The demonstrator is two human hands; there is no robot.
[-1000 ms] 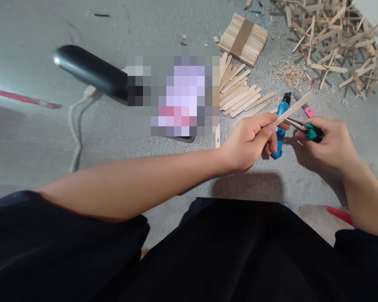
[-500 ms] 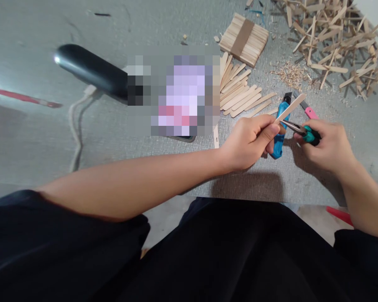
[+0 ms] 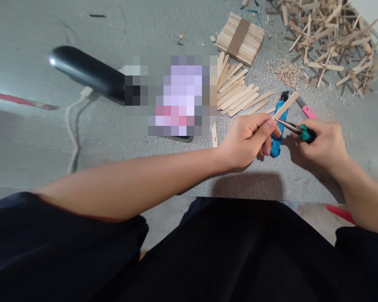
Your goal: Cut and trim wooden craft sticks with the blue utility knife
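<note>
The left hand (image 3: pixel 247 138) is pinching a wooden stick (image 3: pixel 288 105) between thumb and fingers, and the stick is slanting over the upper part of the blue cutter (image 3: pixel 275 145). The right hand (image 3: pixel 326 142) is clasping the pliers (image 3: pixel 305 133) to the right of the blue cutter; their tips are pointing across it, close by the left thumb, though whether they are touching the stick cannot be told. A pink-handled knife (image 3: pixel 309 112) is lying just right of the blue cutter. Loose sticks (image 3: pixel 242 97) are fanning out to its left, a banded bundle (image 3: pixel 252 41) is resting beyond them, and shavings (image 3: pixel 288 73) are lying past its far end.
</note>
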